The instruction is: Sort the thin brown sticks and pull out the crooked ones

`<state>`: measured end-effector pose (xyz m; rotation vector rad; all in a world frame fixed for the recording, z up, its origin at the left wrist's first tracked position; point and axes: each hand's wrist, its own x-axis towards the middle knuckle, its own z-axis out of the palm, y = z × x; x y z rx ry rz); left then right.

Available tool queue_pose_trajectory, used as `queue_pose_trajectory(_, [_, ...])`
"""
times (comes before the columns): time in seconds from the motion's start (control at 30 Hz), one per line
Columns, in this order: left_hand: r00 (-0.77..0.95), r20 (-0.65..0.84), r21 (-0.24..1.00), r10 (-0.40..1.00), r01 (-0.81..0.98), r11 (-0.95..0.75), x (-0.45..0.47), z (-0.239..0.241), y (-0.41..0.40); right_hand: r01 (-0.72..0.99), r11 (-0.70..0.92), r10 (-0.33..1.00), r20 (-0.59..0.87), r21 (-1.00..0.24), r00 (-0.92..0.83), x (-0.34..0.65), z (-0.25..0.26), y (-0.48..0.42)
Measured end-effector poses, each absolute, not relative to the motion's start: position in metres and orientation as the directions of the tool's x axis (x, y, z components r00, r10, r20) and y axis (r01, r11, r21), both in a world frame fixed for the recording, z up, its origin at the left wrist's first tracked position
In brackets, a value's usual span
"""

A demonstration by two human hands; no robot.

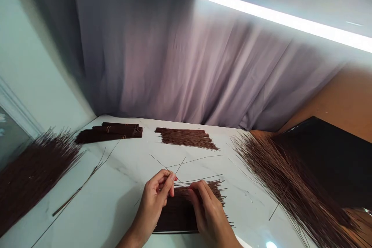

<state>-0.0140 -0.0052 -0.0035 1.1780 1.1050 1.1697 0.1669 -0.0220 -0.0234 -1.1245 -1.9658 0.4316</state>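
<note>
Above a dense mat of thin dark brown sticks [174, 217], my left hand [155, 193] pinches a thin brown stick [158, 162] between thumb and forefinger. A second short stick [181, 164] crosses it at those fingertips. My right hand [207, 205] is closed in a pinch around the lower right end of the long stick, just over the mat's far edge. Its remaining fingers are curled, and the exact grip at the tips is partly hidden. A loose stick [200, 158] lies on the white table beyond the hands.
Brown stick bundles tied with bands [116, 130] and a flat row of sticks [186, 138] lie at the back of the white table [95, 186]. Large piles stand left [37, 174] and right [279, 174]. A few strands [78, 190] lie left; a black panel [325, 162] is right.
</note>
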Motion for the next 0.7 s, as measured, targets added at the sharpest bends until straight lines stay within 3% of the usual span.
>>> queue_pose_trajectory(0.17, [0.088, -0.021, 0.999, 0.996, -0.026, 0.023, -0.014, 0.006, -0.013, 0.525, 0.528, 0.848, 0.453, -0.667, -0.277, 0.171, -0.035, -0.015])
queue_pose_trajectory(0.3, [0.355, -0.069, 0.997, 0.932, 0.005, 0.071, -0.005, 0.009, -0.027, 0.495, 0.5, 0.856, 0.319, -0.711, -0.407, 0.191, 0.019, 0.016])
queue_pose_trajectory(0.37, [0.461, -0.081, 0.997, 0.884, 0.03, 0.076, -0.001, 0.009, -0.029, 0.438, 0.627, 0.717, 0.259, -0.644, -0.647, 0.2, 0.061, 0.028])
queue_pose_trajectory(0.4, [0.469, -0.08, 0.997, 0.88, 0.044, 0.067, 0.0, 0.009, -0.028, 0.445, 0.691, 0.671, 0.277, -0.57, -0.688, 0.203, 0.078, 0.029])
queue_pose_trajectory(0.47, [0.398, -0.071, 0.996, 0.915, 0.07, 0.047, -0.001, 0.012, -0.022, 0.489, 0.774, 0.62, 0.325, -0.402, -0.714, 0.203, 0.09, 0.018])
queue_pose_trajectory(0.53, [0.28, -0.054, 0.997, 0.959, 0.07, 0.036, -0.006, 0.016, -0.016, 0.548, 0.771, 0.637, 0.397, -0.325, -0.661, 0.2, 0.071, -0.003])
queue_pose_trajectory(0.6, [0.215, -0.065, 0.997, 0.974, 0.048, 0.056, -0.011, 0.022, -0.015, 0.556, 0.717, 0.697, 0.461, -0.421, -0.549, 0.198, 0.037, -0.02])
queue_pose_trajectory(0.7, [0.304, -0.096, 0.995, 0.948, 0.04, 0.088, -0.014, 0.026, -0.023, 0.53, 0.571, 0.806, 0.307, -0.627, -0.506, 0.204, 0.009, -0.016])
